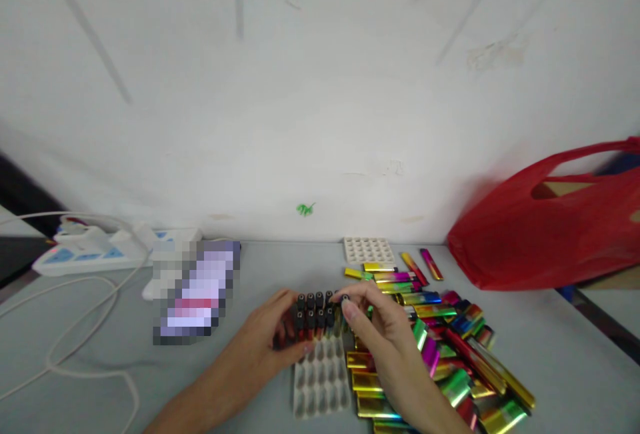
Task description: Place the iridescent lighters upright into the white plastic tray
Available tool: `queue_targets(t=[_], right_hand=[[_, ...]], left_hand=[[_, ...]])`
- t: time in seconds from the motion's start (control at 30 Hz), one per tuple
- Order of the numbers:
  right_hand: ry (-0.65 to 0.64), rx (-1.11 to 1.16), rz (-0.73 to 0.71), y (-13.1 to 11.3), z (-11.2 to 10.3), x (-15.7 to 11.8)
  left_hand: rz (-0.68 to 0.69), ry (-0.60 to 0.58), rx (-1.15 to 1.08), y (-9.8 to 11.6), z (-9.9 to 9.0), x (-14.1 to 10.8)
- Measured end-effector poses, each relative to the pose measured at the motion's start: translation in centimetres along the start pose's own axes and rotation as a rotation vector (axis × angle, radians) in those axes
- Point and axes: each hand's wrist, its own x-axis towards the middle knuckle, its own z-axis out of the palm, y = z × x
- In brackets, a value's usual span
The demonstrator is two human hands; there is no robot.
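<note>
A pale moulded tray (321, 381) with rows of slots lies on the table. At its far end several lighters (311, 317) with black tops stand upright in two rows. My left hand (267, 337) is closed around the left side of these standing lighters, its thumb across their front. Between the thumb and fingers of my right hand (383, 324) is a single lighter (345, 299), held by its black top at the right end of the rows. My right hand hides part of a heap of shiny coloured lighters (450, 347) beneath it.
A second slotted tray (369, 250) lies by the wall, with loose lighters in front. On the left are a power strip (95, 251), white cables (53, 354) and a blurred-out phone (200, 294). A red bag (545, 221) stands at the right.
</note>
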Motion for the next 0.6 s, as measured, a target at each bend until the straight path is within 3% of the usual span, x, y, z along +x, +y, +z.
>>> queue_targets(t=[0.2,0.47,0.6], right_hand=[[-0.012,-0.253,-0.141,0.1,-0.3,-0.2],[-0.035,-0.372,-0.253,0.3,-0.8,-0.1],[-0.075,-0.464,-0.384,0.4,-1.1,0.0]], left_hand=[[0.003,0.0,-0.017,0.1,0.0,0.0],[0.011,0.01,-0.027,0.5,0.0,-0.3],[0.003,0.005,-0.015,0.4,0.0,-0.1]])
